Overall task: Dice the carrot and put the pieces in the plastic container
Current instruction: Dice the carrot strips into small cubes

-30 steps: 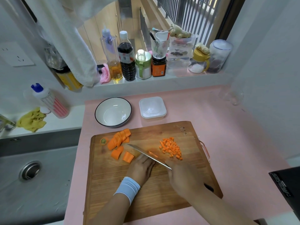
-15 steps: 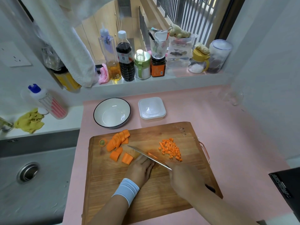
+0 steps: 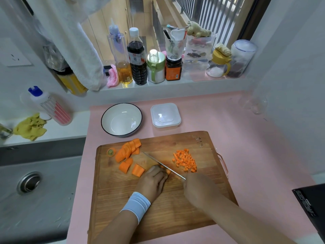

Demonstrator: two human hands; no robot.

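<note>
Clenching the right hand (image 3: 197, 189) round the handle of the kitchen knife (image 3: 163, 164), and angling the blade up and to the left across the wooden cutting board (image 3: 158, 217). Pinning a small carrot piece (image 3: 168, 171) to the board with the curled fingertips of the left hand (image 3: 153, 182), right against the blade. Wearing a pale blue wristband (image 3: 136, 204) on the left wrist. Leaving the diced carrot (image 3: 186, 160) heaped on the board just right of the blade. Leaving a fan of thick carrot slices (image 3: 128, 150) at the board's far left, with 2 half-round chunks (image 3: 138, 170) just below and the cut stem end (image 3: 111, 152) beside them. Leaving the plastic container (image 3: 165, 117) lidded on the pink bench (image 3: 246, 138) just beyond the board, right of a white bowl (image 3: 121, 120).
</note>
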